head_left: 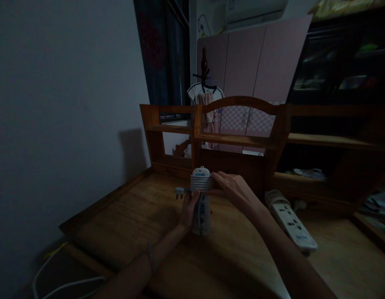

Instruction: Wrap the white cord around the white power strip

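Observation:
In the middle of the head view a power strip is held upright over the wooden tabletop. Its pale cord is wound in several turns around the upper end. The plug, prongs pointing down, sticks out to the left of the coil. My left hand is closed around the strip's left side, with the thumb just under the turns of cord. My right hand is closed at the right edge of the coil, its fingers pressed on the cord; some fingertips are hidden behind it.
A second white power strip with its cord bundled lies on the tabletop to the right. Along the back stands a wooden shelf unit. A wall borders the left side. A loose white cable hangs at lower left.

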Action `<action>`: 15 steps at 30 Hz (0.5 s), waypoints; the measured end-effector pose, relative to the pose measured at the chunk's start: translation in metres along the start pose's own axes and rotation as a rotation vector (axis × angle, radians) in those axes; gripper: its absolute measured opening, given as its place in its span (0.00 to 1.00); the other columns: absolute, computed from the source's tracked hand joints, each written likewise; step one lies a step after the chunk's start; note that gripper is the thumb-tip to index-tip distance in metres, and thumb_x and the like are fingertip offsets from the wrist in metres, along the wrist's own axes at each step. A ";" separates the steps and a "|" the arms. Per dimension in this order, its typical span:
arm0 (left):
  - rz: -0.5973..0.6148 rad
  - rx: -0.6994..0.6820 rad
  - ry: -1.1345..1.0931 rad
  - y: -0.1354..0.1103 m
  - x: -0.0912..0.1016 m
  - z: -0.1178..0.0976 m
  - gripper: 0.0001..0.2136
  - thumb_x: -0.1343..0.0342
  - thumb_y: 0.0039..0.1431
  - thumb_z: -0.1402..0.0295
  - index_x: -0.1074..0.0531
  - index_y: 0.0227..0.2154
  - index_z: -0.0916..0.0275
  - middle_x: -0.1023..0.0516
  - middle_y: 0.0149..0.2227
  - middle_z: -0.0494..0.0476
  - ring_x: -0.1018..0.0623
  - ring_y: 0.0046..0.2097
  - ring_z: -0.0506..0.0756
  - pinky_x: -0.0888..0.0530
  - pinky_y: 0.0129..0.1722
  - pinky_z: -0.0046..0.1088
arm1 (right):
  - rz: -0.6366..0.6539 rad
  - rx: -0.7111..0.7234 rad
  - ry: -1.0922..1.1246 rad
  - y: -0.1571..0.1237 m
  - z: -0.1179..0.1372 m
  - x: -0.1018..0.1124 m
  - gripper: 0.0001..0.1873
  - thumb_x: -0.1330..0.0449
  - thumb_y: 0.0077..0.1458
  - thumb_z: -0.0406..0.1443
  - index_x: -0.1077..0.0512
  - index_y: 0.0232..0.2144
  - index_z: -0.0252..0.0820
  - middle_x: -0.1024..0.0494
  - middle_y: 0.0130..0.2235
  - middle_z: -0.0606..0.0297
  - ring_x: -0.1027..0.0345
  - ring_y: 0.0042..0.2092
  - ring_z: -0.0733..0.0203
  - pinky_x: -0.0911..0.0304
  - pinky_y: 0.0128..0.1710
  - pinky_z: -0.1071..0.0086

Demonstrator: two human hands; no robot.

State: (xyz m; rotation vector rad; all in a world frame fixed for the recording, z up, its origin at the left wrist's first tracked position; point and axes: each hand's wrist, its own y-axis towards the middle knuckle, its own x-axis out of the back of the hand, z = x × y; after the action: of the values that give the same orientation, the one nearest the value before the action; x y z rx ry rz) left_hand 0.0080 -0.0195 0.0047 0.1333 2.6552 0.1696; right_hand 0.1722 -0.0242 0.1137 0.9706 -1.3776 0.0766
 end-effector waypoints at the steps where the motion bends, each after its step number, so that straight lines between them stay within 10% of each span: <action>1: -0.005 0.001 -0.002 0.000 0.000 0.000 0.18 0.46 0.55 0.50 0.38 0.39 0.59 0.28 0.24 0.48 0.25 0.20 0.53 0.27 0.18 0.27 | -0.002 0.006 -0.007 0.000 -0.001 0.000 0.11 0.47 0.62 0.44 0.36 0.37 0.42 0.28 0.33 0.65 0.31 0.32 0.62 0.45 0.29 0.71; 15: -0.060 0.209 -0.047 0.009 0.005 0.006 0.24 0.45 0.51 0.46 0.32 0.39 0.63 0.26 0.25 0.51 0.23 0.22 0.54 0.26 0.20 0.29 | -0.025 -0.037 -0.092 0.004 0.008 -0.017 0.26 0.42 0.57 0.47 0.40 0.53 0.44 0.29 0.40 0.60 0.32 0.38 0.58 0.39 0.33 0.69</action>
State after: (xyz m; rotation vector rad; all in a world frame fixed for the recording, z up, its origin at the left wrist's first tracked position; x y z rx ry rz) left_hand 0.0070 -0.0096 -0.0015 0.1235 2.6208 -0.1294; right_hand 0.1596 -0.0181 0.1011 0.9703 -1.4461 -0.0121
